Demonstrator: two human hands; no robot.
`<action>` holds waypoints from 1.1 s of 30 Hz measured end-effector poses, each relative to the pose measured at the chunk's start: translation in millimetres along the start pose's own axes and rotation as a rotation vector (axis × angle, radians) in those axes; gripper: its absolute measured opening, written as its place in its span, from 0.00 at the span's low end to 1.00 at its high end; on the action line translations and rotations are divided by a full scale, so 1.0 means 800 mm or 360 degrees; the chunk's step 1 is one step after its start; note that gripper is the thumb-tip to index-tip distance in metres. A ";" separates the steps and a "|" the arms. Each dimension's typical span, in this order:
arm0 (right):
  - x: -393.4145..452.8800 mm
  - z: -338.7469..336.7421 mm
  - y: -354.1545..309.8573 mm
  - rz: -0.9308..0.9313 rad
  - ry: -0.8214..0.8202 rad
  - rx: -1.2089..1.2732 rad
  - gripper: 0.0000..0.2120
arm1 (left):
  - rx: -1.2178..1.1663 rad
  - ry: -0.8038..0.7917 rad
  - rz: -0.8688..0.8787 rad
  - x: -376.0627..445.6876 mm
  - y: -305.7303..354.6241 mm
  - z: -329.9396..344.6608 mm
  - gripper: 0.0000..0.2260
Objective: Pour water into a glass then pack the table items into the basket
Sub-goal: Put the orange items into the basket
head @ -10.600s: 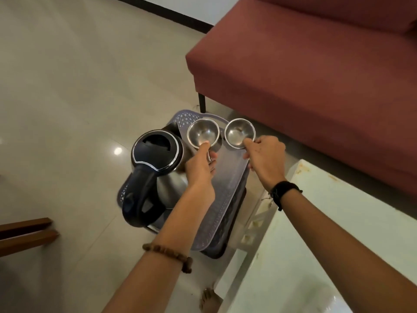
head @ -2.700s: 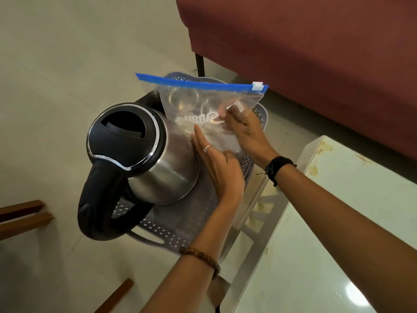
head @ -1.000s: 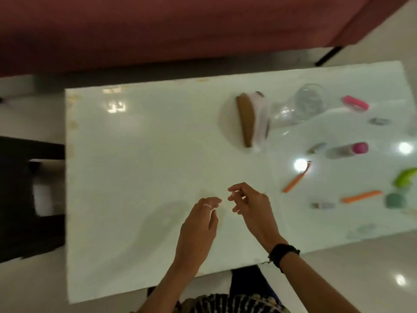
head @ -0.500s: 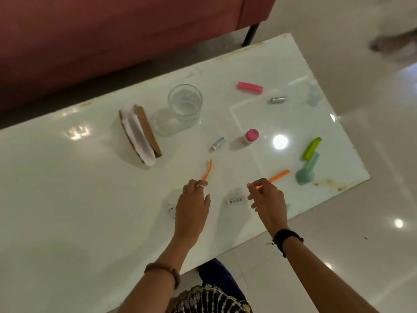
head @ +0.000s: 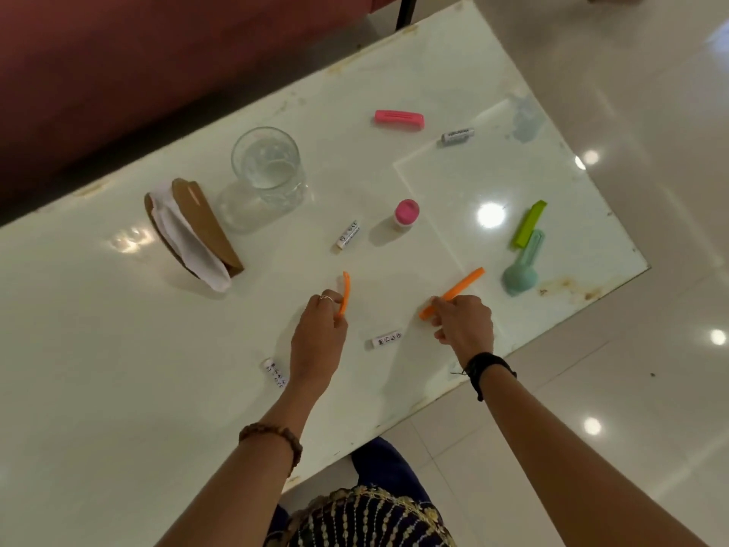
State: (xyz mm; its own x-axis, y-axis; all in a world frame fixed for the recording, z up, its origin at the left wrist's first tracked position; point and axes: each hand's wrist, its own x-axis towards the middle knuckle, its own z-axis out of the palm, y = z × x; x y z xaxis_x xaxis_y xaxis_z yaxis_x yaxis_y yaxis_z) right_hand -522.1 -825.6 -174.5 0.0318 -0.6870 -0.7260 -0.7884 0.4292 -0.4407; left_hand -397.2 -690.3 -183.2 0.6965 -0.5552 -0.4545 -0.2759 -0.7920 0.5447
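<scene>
A glass with water in it stands at the back of the white table. My left hand pinches the near end of a short orange clip that lies on the table. Further right, my right hand closes its fingers on the near end of a longer orange clip. Between the two hands lies a small white battery. Another battery lies left of my left wrist. The basket is out of view.
A wooden napkin holder stands at the left. A third white battery, a pink-capped bottle, a pink clip, a grey battery, a green clip and a teal scoop lie scattered. A red sofa stands behind.
Both hands have come forward over the table and closed on the two orange clips. Before that, the view turned from the basket on the floor to the table.
</scene>
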 end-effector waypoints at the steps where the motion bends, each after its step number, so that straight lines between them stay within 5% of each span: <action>1: -0.005 0.000 -0.001 -0.0017 -0.0007 -0.0030 0.11 | -0.0120 -0.0020 -0.0060 -0.002 0.000 -0.002 0.06; 8: -0.102 0.020 -0.018 -0.0330 -0.0075 -0.0226 0.10 | -0.0980 -0.0016 -0.0343 -0.047 -0.008 -0.043 0.06; 13: -0.201 0.088 -0.033 -0.0726 -0.0282 -0.0452 0.09 | -0.1189 0.0097 -0.0335 -0.096 -0.058 -0.115 0.07; 19: -0.330 0.246 -0.053 -0.1102 -0.0671 -0.0702 0.08 | -0.1327 0.0510 -0.0445 -0.165 -0.212 -0.241 0.07; 21: -0.351 0.264 -0.062 -0.1178 -0.0724 -0.0730 0.07 | -0.1334 0.0556 -0.0494 -0.178 -0.229 -0.265 0.06; 27: -0.539 0.480 -0.070 -0.1401 -0.1203 -0.0802 0.09 | -0.1215 0.1097 -0.0658 -0.294 -0.454 -0.420 0.09; 33: -0.690 0.666 -0.070 -0.1237 -0.1565 -0.0653 0.12 | -0.0581 0.1437 -0.1044 -0.372 -0.633 -0.521 0.08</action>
State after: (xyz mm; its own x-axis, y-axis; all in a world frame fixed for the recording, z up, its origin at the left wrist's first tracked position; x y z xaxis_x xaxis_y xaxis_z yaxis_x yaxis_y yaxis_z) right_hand -168.5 -158.3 -30.4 0.8509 0.1126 -0.5132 -0.4846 -0.2091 -0.8494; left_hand -188.7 -17.7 -29.8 0.8921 0.4300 -0.1383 0.4147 -0.6583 0.6281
